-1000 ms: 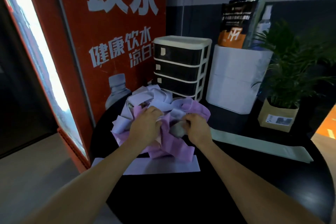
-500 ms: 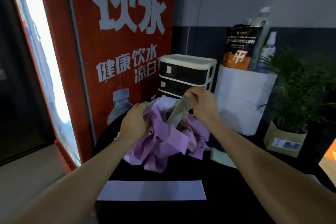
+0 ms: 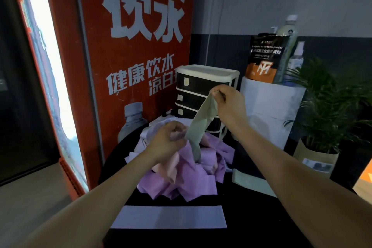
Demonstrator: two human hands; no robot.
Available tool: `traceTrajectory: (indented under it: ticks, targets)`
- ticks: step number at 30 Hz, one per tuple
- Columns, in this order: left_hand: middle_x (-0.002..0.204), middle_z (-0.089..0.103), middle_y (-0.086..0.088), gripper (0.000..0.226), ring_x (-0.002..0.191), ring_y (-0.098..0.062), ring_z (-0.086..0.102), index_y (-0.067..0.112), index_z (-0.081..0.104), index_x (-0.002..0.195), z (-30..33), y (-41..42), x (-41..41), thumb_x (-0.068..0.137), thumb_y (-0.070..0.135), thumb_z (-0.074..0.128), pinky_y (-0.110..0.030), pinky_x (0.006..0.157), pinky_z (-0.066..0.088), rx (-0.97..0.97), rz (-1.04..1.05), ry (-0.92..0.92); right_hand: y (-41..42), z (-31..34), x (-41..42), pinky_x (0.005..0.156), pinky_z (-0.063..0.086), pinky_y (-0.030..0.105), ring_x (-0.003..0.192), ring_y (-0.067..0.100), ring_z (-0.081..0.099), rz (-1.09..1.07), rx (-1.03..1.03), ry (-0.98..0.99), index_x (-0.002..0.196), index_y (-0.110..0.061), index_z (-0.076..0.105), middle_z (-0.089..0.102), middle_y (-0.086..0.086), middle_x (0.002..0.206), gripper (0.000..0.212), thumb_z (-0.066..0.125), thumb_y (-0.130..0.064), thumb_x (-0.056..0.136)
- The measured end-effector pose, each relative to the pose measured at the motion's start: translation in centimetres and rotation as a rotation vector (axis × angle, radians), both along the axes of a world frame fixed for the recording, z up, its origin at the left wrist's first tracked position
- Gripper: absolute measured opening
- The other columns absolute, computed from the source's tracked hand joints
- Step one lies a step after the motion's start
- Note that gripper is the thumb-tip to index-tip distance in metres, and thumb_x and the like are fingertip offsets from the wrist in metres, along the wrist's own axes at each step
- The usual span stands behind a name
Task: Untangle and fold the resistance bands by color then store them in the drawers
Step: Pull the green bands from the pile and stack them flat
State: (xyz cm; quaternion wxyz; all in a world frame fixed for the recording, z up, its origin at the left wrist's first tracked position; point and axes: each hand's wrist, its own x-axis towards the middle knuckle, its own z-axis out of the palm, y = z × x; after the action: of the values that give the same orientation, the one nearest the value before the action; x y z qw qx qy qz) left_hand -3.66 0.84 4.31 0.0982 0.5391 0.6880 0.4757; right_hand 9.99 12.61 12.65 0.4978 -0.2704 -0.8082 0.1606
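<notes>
Lifting with our right hand (image 3: 229, 104), we now pinch the green band (image 3: 198, 127) higher above the pile (image 3: 187, 175); left hand (image 3: 168, 141) grips pink band, so separation progresses.

Band pile (image 3: 181, 169) sat mid-table (image 3: 251, 217), drawer unit (image 3: 203, 94) behind it at the table's back edge. Folded band (image 3: 169, 217) lay flat in front of the pile, nearer the person. Another flat band (image 3: 241, 179) lay right of the pile. Box (image 3: 271, 106) stood right of the drawers, with pouch (image 3: 265, 58) and bottles (image 3: 287, 46) on top. Potted plant (image 3: 326, 110) was far right. Signboard (image 3: 130, 56) stood left, behind the table. Right hand (image 3: 229, 104) held one band (image 3: 199, 125) up over the pile; left hand (image 3: 167, 141) was on the pile's left.
</notes>
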Motion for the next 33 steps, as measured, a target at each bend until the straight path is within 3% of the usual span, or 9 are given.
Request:
traceTrajectory:
  ticks: [4,7,11,14,19,23,27,29,33]
  targets:
    - [0.093,0.062,0.002,0.029,0.082,-0.013,0.057,0.01,0.059,0.096,0.3,1.6,0.8,0.076,0.03,0.064,-0.026,0.068,0.046,-0.07,0.018,0.171,0.0,0.2,0.5,0.068,0.034,0.001,0.085,0.005,0.052,-0.012,-0.02,0.063,0.1,-0.007,0.067,0.067,0.003,0.101,0.021,0.047,-0.009,0.095]
    - [0.076,0.055,0.001,0.019,0.069,-0.015,0.047,0.012,0.051,0.072,-0.9,2.7,1.2,0.082,0.021,0.064,-0.023,0.062,0.032,-0.126,0.057,0.322,0.6,0.5,1.5,0.072,0.036,0.008,0.088,0.007,0.053,-0.049,-0.038,0.133,0.101,-0.008,0.067,0.066,0.003,0.101,0.021,0.047,-0.01,0.095]
    - [0.087,0.06,-0.008,0.009,0.078,-0.022,0.054,0.011,0.056,0.077,-1.5,3.3,1.3,0.087,0.012,0.057,-0.025,0.066,0.033,-0.065,0.166,0.383,1.4,-0.4,2.6,0.071,0.035,0.004,0.089,0.011,0.055,-0.059,-0.047,0.132,0.1,-0.008,0.066,0.064,0.001,0.099,0.021,0.046,-0.01,0.095]
    - [0.091,0.06,-0.005,0.008,0.085,-0.024,0.056,0.006,0.065,0.089,-1.4,3.4,0.7,0.087,0.011,0.058,-0.031,0.074,0.045,-0.033,0.216,0.304,1.9,-1.9,3.0,0.061,0.034,0.005,0.082,0.011,0.052,-0.025,-0.116,0.004,0.1,-0.006,0.066,0.065,0.004,0.095,0.021,0.046,-0.009,0.095]
    - [0.084,0.068,-0.011,0.016,0.078,-0.025,0.063,0.001,0.068,0.08,-0.5,3.7,-0.4,0.082,-0.005,0.054,-0.038,0.069,0.05,0.15,0.187,0.194,1.5,-4.3,3.0,0.061,0.037,0.005,0.074,0.006,0.051,0.119,-0.281,-0.219,0.115,-0.008,0.061,0.061,0.005,0.097,0.027,0.06,-0.018,0.09]
    - [0.086,0.064,0.002,0.022,0.077,-0.003,0.057,0.008,0.073,0.088,2.1,3.4,1.1,0.083,-0.006,0.056,-0.006,0.07,0.043,0.264,0.13,0.171,0.6,-5.3,1.9,0.084,0.041,0.015,0.104,0.01,0.051,0.332,-0.348,-0.361,0.127,-0.014,0.052,0.054,0.003,0.119,0.053,0.07,-0.03,0.081]
    - [0.088,0.066,0.009,0.033,0.085,-0.005,0.062,0.016,0.074,0.09,2.6,3.8,1.6,0.078,-0.01,0.056,-0.009,0.074,0.046,0.285,0.094,0.078,0.3,-5.8,0.9,0.066,0.033,0.02,0.068,0.002,0.047,0.233,-0.185,-0.314,0.08,-0.016,0.058,0.053,-0.004,0.076,0.008,0.064,-0.017,0.085]
    - [0.091,0.066,0.007,0.032,0.088,-0.008,0.061,0.017,0.073,0.092,2.4,3.7,1.6,0.079,-0.008,0.059,-0.019,0.079,0.048,0.256,0.043,0.085,0.4,-5.8,1.1,0.056,0.032,0.015,0.06,0.002,0.043,0.201,-0.155,-0.288,0.078,-0.008,0.061,0.052,-0.002,0.069,0.01,0.058,-0.008,0.087]
    - [0.099,0.06,0.009,0.031,0.091,0.005,0.057,0.02,0.063,0.105,1.1,3.2,0.6,0.079,0.005,0.069,-0.016,0.085,0.045,0.094,-0.122,0.112,0.9,-6.7,1.6,0.052,0.035,0.009,0.057,0.004,0.045,0.168,-0.178,-0.248,0.079,-0.008,0.066,0.052,-0.002,0.063,0.013,0.056,-0.003,0.087]
